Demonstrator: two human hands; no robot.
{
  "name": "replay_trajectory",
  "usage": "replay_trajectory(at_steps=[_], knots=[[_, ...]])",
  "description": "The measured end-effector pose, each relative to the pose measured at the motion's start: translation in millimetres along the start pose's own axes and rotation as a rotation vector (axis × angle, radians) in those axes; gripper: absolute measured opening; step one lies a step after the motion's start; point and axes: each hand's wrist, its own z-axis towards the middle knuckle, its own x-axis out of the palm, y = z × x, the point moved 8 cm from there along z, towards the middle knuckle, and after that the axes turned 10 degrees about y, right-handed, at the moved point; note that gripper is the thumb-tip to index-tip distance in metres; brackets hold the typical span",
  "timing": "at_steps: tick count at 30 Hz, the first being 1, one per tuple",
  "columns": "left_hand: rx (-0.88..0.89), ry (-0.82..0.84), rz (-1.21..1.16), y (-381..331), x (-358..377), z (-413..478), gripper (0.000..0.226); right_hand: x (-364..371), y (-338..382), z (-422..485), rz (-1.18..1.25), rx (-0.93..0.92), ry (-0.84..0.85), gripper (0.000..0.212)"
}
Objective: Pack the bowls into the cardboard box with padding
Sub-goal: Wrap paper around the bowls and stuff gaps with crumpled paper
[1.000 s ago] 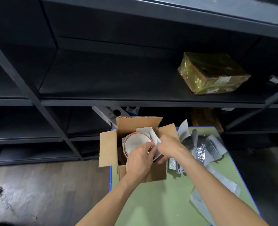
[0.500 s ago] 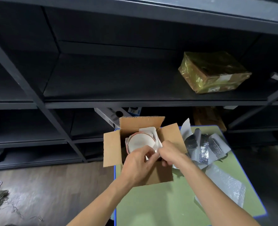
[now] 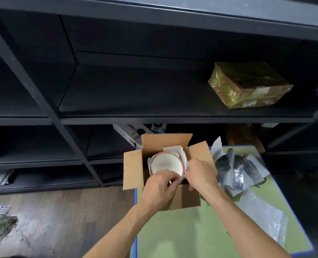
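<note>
Inside the box [image 3: 173,199], the bowl [image 3: 165,164] sits upright amid padding [image 3: 181,152], our left hand [image 3: 160,190] curled on its near rim to steady it while our right hand [image 3: 201,175] pinches padding beside it, apparently tucking the gap.

One bowl [image 3: 164,163], one cardboard box [image 3: 133,170], two hands [image 3: 159,189] [image 3: 201,175], one wrapped parcel [image 3: 247,84].

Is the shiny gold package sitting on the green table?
No, the gold package sits up on the dark shelf, above and behind the green table.
</note>
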Motion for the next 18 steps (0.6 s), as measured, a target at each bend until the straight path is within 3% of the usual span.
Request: replay_trajectory(at_steps=[4, 9, 18], knots=[[-0.050, 0.010, -0.009, 3.3, -1.0, 3.7, 0.035, 1.9, -2.3, -1.7, -0.011, -0.001, 0.000, 0.024], [-0.039, 0.014, 0.036, 1.9, 1.8, 1.5, 0.023, -3.9, -1.7, -5.0, -0.104, -0.064, -0.106, 0.012], [-0.097, 0.000, 0.019, 1.2, -0.1, 0.6, 0.021, -3.5, 0.7, -1.8, -0.082, -0.068, -0.110, 0.014]])
